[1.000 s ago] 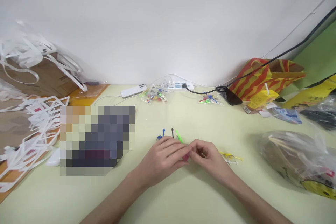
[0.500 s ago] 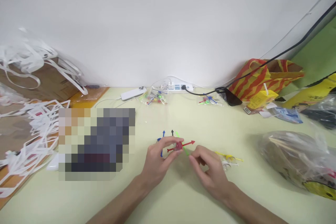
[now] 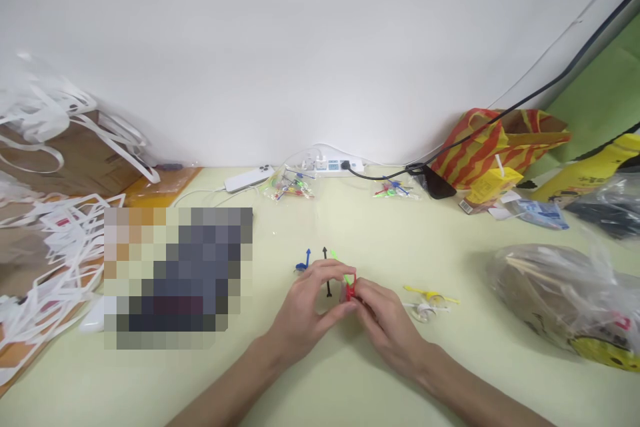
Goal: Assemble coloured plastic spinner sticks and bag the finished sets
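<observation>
My left hand (image 3: pixel 304 303) pinches a small red plastic arrow piece (image 3: pixel 351 288) between thumb and forefinger. The fingertips of my right hand (image 3: pixel 393 317) close on the same piece from the right and hide part of it. Just behind my left hand lie a blue arrow piece (image 3: pixel 308 257), a black arrow piece (image 3: pixel 325 255) and a light green arrow piece (image 3: pixel 335 254), partly covered by the fingers. To the right of my right hand are a yellow arrow piece (image 3: pixel 445 299) and a whitish piece (image 3: pixel 424 310).
Clear bags of coloured parts (image 3: pixel 293 185) lie near a power strip (image 3: pixel 330 165) by the wall. A white phone (image 3: pixel 247 178) is beside them. Plastic-wrapped goods (image 3: pixel 545 300) stand right, under a striped bag (image 3: pixel 465 147). White straps (image 3: pixel 75 233) and a blurred-out block (image 3: pixel 185 273) are left.
My right hand has moved left to the red arrow piece and now grips it too. The red piece has turned, its arrowhead no longer pointing right.
</observation>
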Tool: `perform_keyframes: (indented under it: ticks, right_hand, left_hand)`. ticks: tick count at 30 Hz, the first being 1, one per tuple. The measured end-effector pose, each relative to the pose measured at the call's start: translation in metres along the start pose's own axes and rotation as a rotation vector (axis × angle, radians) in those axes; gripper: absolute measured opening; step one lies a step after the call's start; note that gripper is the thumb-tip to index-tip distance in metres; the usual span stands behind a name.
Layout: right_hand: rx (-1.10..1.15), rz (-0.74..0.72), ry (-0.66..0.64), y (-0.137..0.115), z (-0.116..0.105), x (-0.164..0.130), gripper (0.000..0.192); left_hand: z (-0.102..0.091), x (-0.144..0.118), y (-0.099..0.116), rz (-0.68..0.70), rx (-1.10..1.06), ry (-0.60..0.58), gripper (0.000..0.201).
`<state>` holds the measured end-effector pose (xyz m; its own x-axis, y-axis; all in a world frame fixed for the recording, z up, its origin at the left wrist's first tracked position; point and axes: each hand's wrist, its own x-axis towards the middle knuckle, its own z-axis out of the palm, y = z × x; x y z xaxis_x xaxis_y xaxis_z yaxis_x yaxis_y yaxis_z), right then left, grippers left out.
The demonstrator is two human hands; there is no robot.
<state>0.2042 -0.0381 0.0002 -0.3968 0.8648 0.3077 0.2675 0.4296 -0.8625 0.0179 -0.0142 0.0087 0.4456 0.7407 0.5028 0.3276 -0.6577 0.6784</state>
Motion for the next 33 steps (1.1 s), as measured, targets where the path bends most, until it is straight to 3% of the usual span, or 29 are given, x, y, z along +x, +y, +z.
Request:
perform_keyframes:
  ticks: [6, 11, 19, 22, 25, 26, 29, 33]
  right_hand:
    - [-0.159, -0.044, -0.044, 0.001, -0.002, 0.000, 0.019]
    - [-0.123, -0.011, -0.101, -0.004, -0.007, -0.003, 0.026]
    - [-0.551, -0.290, -0.050, 0.003, -0.008, 0.000, 0.021]
    - [-0.531, -0.214, 0.104, 0.010, -0.032, -0.001, 0.028]
    - [-0.468, 0.089, 0.425, 0.018, -0.066, -0.001, 0.033]
    - [-0.489, 0.144, 0.473, 0.019, -0.074, 0.000, 0.034]
    - [-0.617, 0.135, 0.312, 0.019, -0.075, 0.006, 0.035]
    - [-0.772, 0.113, 0.095, 0.016, -0.048, 0.011, 0.034]
  left_hand:
    - [-0.009, 0.009, 0.002, 0.178, 0.250, -0.045, 0.010]
    - [-0.011, 0.011, 0.000, 0.235, 0.311, -0.029, 0.009]
    - [-0.013, 0.016, -0.001, 0.342, 0.324, -0.005, 0.011]
    - [-0.026, 0.014, -0.010, 0.357, 0.332, 0.040, 0.012]
    - [-0.046, 0.012, -0.021, 0.231, 0.376, 0.135, 0.008]
    - [-0.050, 0.013, -0.023, 0.178, 0.386, 0.160, 0.006]
    - [-0.046, 0.018, -0.021, 0.128, 0.404, 0.154, 0.007]
    - [-0.011, 0.027, -0.011, 0.140, 0.476, 0.005, 0.015]
